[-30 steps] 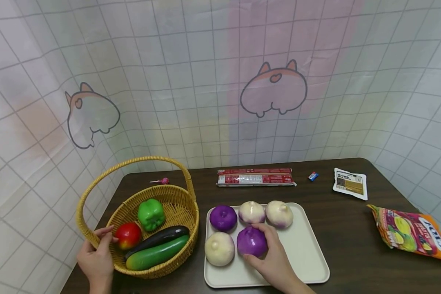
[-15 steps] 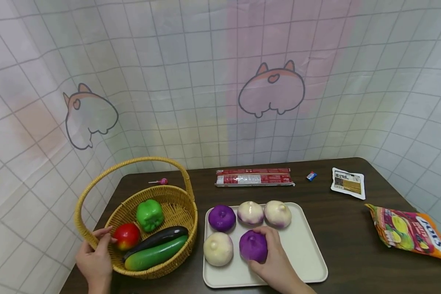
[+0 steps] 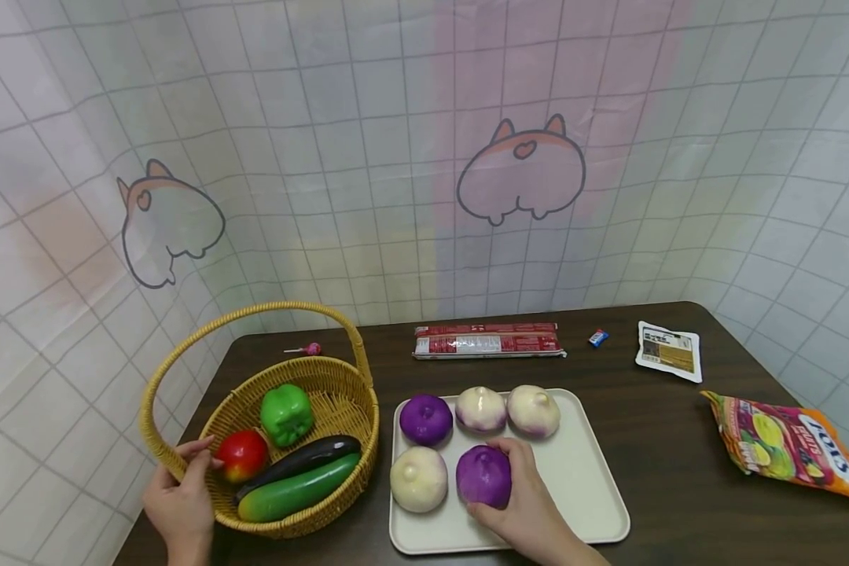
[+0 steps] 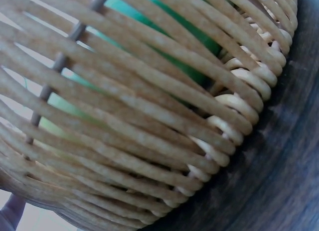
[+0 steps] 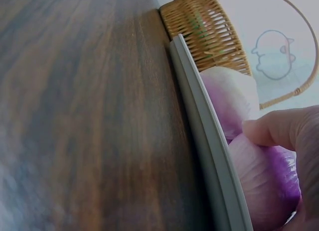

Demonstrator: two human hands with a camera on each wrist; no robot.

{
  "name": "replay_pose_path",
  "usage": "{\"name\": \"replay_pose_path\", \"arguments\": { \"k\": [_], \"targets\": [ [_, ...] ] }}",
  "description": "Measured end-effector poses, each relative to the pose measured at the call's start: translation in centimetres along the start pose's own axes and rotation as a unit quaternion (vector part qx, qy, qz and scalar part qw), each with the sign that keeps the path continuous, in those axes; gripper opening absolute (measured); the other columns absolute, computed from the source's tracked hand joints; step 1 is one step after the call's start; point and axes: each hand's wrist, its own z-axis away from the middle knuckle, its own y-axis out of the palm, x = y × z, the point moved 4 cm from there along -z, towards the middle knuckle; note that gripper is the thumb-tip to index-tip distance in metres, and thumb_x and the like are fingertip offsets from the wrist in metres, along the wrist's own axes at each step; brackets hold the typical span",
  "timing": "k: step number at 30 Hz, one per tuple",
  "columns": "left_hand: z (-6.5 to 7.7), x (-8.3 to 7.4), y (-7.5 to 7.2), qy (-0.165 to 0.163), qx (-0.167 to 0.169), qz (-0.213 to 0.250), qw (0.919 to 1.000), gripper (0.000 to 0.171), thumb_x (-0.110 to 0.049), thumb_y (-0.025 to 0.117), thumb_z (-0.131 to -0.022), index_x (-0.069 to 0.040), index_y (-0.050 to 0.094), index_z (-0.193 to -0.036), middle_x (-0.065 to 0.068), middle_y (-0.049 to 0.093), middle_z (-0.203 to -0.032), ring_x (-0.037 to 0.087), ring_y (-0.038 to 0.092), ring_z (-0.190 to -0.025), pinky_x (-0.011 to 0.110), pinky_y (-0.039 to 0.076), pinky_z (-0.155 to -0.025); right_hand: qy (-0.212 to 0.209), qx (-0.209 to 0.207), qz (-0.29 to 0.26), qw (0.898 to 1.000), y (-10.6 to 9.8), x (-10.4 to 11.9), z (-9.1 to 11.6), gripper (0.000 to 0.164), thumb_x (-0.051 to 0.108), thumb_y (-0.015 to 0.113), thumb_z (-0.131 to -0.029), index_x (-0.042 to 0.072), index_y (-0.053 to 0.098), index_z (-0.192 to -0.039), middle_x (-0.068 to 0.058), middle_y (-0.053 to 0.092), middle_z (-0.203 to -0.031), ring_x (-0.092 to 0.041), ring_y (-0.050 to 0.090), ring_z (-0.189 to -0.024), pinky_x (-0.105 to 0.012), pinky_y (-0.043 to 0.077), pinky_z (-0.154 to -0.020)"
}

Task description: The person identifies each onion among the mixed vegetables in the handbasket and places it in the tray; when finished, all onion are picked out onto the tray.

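Note:
A purple turnip-like vegetable (image 3: 483, 476) sits on the cream tray (image 3: 573, 503), and my right hand (image 3: 527, 507) holds it from the right between thumb and fingers. In the right wrist view my thumb (image 5: 274, 129) presses on its pale, purple-tinged side. My left hand (image 3: 182, 495) grips the left rim of the wicker basket (image 3: 332, 515) by the foot of its handle. Inside the basket lie a green bell pepper (image 3: 286, 415), a red tomato-like fruit (image 3: 244, 455), an eggplant (image 3: 304, 464) and a green cucumber-like vegetable (image 3: 304, 489). The left wrist view shows the basket's woven wall (image 4: 129, 106) close up.
Also on the tray are a purple vegetable (image 3: 426, 420) and several white ones, one (image 3: 419, 479) nearest the basket. A red-and-white packet (image 3: 490, 341), lollipop (image 3: 313, 349), small blue sweet (image 3: 598, 338), white pouch (image 3: 668, 351) and colourful snack bag (image 3: 788, 444) lie around on the dark table.
My right hand's fingers have slid from the purple vegetable's top to its right side, and it has turned and shifted slightly on the tray. My left hand stays on the basket rim.

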Motion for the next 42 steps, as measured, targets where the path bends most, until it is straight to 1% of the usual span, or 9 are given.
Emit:
{"name": "replay_pose_path", "arguments": {
  "k": [6,11,16,22,29,32,34,39,42],
  "targets": [
    [-0.1,0.2,-0.1,-0.008,-0.002,0.009,0.9999,0.013,0.011,0.062,-0.086,0.017,0.067,-0.096,-0.003,0.072,-0.074,0.006,0.06,-0.052,0.013,0.048,-0.058,-0.011,-0.019,-0.003,1.0,0.0,0.0,0.0,0.083,0.026,0.089,-0.064,0.013,0.046,-0.134,-0.001,0.046,-0.129,-0.021,0.051,-0.119,-0.049,0.044,-0.097],
    [-0.1,0.3,-0.2,-0.011,-0.003,0.006,0.9999,0.013,0.011,0.062,-0.086,0.017,0.068,-0.096,-0.003,0.072,-0.075,0.006,0.06,-0.052,0.013,0.047,-0.058,-0.028,-0.054,-0.011,0.998,-0.2,0.0,0.0,0.071,0.027,0.086,-0.071,0.013,0.051,-0.132,0.0,0.051,-0.126,-0.014,0.051,-0.112,-0.043,0.045,-0.094],
    [-0.2,0.2,-0.3,-0.009,-0.002,0.001,1.0,0.013,0.01,0.062,-0.086,0.016,0.068,-0.096,-0.003,0.072,-0.074,0.006,0.06,-0.052,0.013,0.048,-0.058,-0.059,-0.092,-0.014,0.994,-0.6,0.2,-0.1,0.058,0.017,0.082,-0.075,0.01,0.055,-0.127,0.002,0.052,-0.121,-0.012,0.051,-0.104,-0.034,0.048,-0.087],
    [-0.3,0.0,-0.2,-0.003,-0.001,-0.005,1.0,0.013,0.01,0.061,-0.087,0.016,0.068,-0.096,-0.004,0.072,-0.075,0.005,0.06,-0.052,0.013,0.048,-0.058,-0.118,-0.147,-0.023,0.982,-1.1,0.8,-0.2,0.049,0.004,0.079,-0.074,0.006,0.059,-0.118,0.004,0.053,-0.119,-0.021,0.053,-0.103,-0.032,0.048,-0.085],
    [-0.4,-0.3,-0.1,0.003,-0.002,-0.001,1.0,0.013,0.01,0.062,-0.087,0.016,0.068,-0.096,-0.003,0.072,-0.074,0.006,0.06,-0.052,0.013,0.048,-0.057,-0.183,-0.207,-0.014,0.961,-1.7,1.8,-0.3,0.049,-0.009,0.077,-0.066,0.004,0.063,-0.111,-0.008,0.059,-0.111,-0.014,0.054,-0.101,-0.022,0.04,-0.089],
    [-0.3,-0.5,0.0,0.011,-0.005,-0.007,0.9999,0.012,0.01,0.062,-0.086,0.015,0.069,-0.094,-0.003,0.072,-0.073,0.005,0.06,-0.052,0.013,0.048,-0.057,-0.2,-0.212,-0.013,0.957,-1.8,1.7,-0.3,0.049,-0.01,0.077,-0.066,0.006,0.063,-0.111,-0.01,0.059,-0.111,-0.018,0.055,-0.101,-0.021,0.038,-0.089],
    [-0.2,-0.5,0.1,0.013,-0.007,-0.006,0.9999,0.011,0.011,0.061,-0.086,0.015,0.069,-0.093,-0.003,0.072,-0.073,0.005,0.06,-0.052,0.013,0.048,-0.057,-0.202,-0.206,-0.011,0.957,-1.9,1.5,-0.3,0.048,-0.008,0.076,-0.068,0.007,0.063,-0.111,-0.008,0.059,-0.114,-0.017,0.055,-0.103,-0.02,0.038,-0.09],
    [0.1,-0.1,0.5,0.008,-0.006,-0.004,0.9999,0.011,0.012,0.062,-0.085,0.016,0.069,-0.093,-0.002,0.072,-0.073,0.005,0.06,-0.052,0.014,0.046,-0.055,-0.177,-0.181,-0.024,0.967,-2.0,0.7,-0.3,0.043,-0.005,0.075,-0.073,0.01,0.064,-0.112,-0.004,0.059,-0.118,-0.011,0.054,-0.109,-0.02,0.037,-0.092],
    [0.2,-0.1,0.4,0.004,-0.007,-0.004,1.0,0.011,0.012,0.063,-0.084,0.015,0.069,-0.093,-0.002,0.072,-0.074,0.005,0.06,-0.052,0.014,0.046,-0.053,-0.169,-0.179,-0.029,0.969,-2.0,0.5,-0.2,0.043,-0.005,0.075,-0.074,0.011,0.063,-0.112,-0.008,0.058,-0.119,-0.01,0.053,-0.111,-0.02,0.036,-0.093]
  ]
}}
